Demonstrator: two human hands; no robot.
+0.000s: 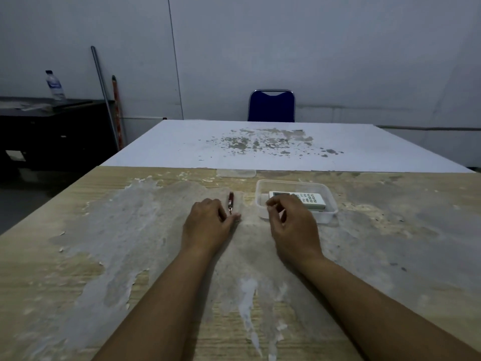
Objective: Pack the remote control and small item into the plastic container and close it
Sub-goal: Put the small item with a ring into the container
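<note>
Both forearms stretch out over the worn table (78, 256), whose wood-grain top is patched with pale, flaking stains; the left hand (205, 225) lies palm down on the surface, fingers loosely curled and holding nothing, its thumb tip just beside the near end of a small reddish-brown item (230, 201); that item is slender, lies on the bare table pointing away from the person, and is too small to name for certain; whether the thumb touches it I cannot tell.

The right hand (291, 225) hovers at the near left corner of the clear plastic container (328, 204), fingers bent inward in a narrow curl with nothing between them; the fingertips overlap the container's rim from here; contact is unclear.

Inside the container the white remote control (307, 200) lies flat, buttons up, its screen end toward the left wall; the container stands open; a clear lid (236, 173) rests well apart at the far edge of the wooden top, where a white board (182, 144) begins; beyond that stands a blue chair (271, 106); off to the left a water bottle (55, 86) sits on a dark cabinet (52, 131).
</note>
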